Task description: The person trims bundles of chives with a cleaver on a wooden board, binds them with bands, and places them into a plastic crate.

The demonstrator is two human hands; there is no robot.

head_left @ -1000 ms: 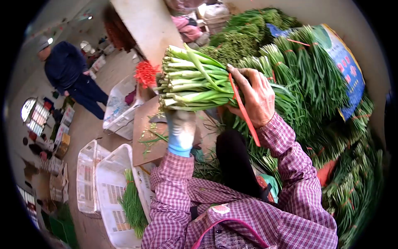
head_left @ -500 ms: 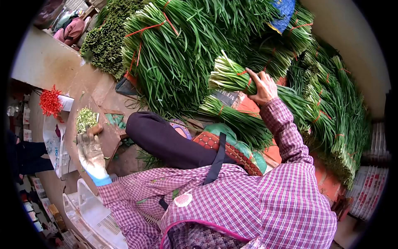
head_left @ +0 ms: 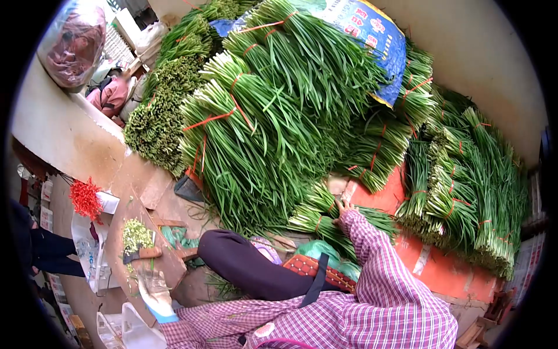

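My left hand (head_left: 154, 291), in a whitish glove with a blue cuff, lies palm up with its fingers stretched out and holds nothing. Just beyond its fingertips is a knife (head_left: 150, 252) with a wooden handle and dark blade, beside a small heap of pale chopped stem ends (head_left: 138, 235). My bare right hand (head_left: 346, 211) rests with fingers apart on a bundle of garlic chives (head_left: 323, 196) tied in red. Another tied chive bundle (head_left: 317, 223) lies alongside, nearer to me. Part of the right hand's grip side is hidden by the leaves.
A big heap of tied chives (head_left: 256, 134) rises ahead, with a blue printed sack (head_left: 378, 46) on it. More bundles (head_left: 465, 186) line the right wall. Bunched dark green stems (head_left: 157, 116) stand left. Red ties (head_left: 85, 199) hang at the far left, near a white plastic container (head_left: 87, 250).
The chive bundle my right hand held raised now lies down beside the other bundle, and the fingers have loosened. My left hand stays palm up near the knife. The view has tilted upward.
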